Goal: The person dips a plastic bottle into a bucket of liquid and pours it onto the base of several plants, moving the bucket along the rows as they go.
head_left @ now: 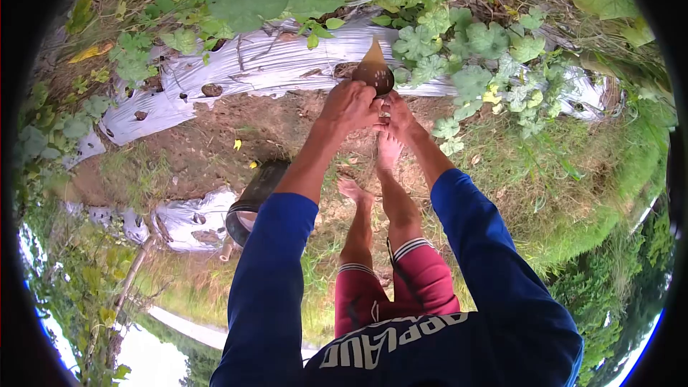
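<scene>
A dark brown, rounded object with pale specks and a pointed tan end (375,69) shows just beyond my hands; I cannot make out its kind. My left hand (350,106) is closed, its fingers curled at the lower left of this object. On the other side, my right hand (399,116) is also closed, close against the left hand. What sits between the right fingers is too small to tell. Both hands are over the near edge of a raised bed covered with white plastic sheeting (236,75), which has several holes in it.
A dark bucket (252,190) with a pale inside is at the left, below my left forearm. Lobed green leaves (484,50) spread over the sheeting. My bare feet (388,149) are on brown soil (172,147). Grass (588,193) grows at the right.
</scene>
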A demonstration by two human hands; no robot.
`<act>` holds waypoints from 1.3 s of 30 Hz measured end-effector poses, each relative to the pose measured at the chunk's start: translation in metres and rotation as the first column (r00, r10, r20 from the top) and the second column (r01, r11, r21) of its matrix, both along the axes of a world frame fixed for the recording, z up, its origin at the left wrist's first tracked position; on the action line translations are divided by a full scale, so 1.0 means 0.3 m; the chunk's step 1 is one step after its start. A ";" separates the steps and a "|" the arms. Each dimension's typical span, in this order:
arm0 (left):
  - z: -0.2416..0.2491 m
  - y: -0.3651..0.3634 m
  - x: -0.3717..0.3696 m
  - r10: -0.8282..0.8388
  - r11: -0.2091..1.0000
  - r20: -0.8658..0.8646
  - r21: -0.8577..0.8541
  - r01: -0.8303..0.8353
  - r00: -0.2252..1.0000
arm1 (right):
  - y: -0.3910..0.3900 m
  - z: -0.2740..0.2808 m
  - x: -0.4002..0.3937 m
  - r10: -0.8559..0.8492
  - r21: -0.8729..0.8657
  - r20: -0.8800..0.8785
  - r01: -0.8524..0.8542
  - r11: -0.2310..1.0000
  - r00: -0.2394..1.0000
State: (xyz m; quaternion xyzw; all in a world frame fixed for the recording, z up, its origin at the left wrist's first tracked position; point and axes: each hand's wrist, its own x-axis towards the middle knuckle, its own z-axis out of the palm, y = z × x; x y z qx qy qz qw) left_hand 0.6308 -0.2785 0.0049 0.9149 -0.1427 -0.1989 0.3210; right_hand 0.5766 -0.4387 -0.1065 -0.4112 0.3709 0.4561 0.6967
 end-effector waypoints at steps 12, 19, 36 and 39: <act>-0.076 -0.053 0.062 -0.046 0.997 -0.023 0.066 0.048 0.999 | -0.022 0.016 0.094 -0.035 -0.051 -0.080 0.031 0.998 0.996; 0.020 0.043 -0.051 0.093 0.996 0.114 0.002 -0.094 0.989 | 0.035 0.011 0.064 0.035 0.067 0.074 -0.040 0.997 0.997; -0.255 0.157 -0.055 -0.053 0.976 0.408 0.216 -0.040 0.911 | 0.119 0.043 0.177 0.252 -0.064 -0.075 -0.257 0.964 0.965; -0.145 0.114 0.035 0.235 0.963 0.264 0.066 -0.261 0.936 | 0.111 0.042 0.206 0.275 -0.072 -0.077 -0.281 0.957 0.958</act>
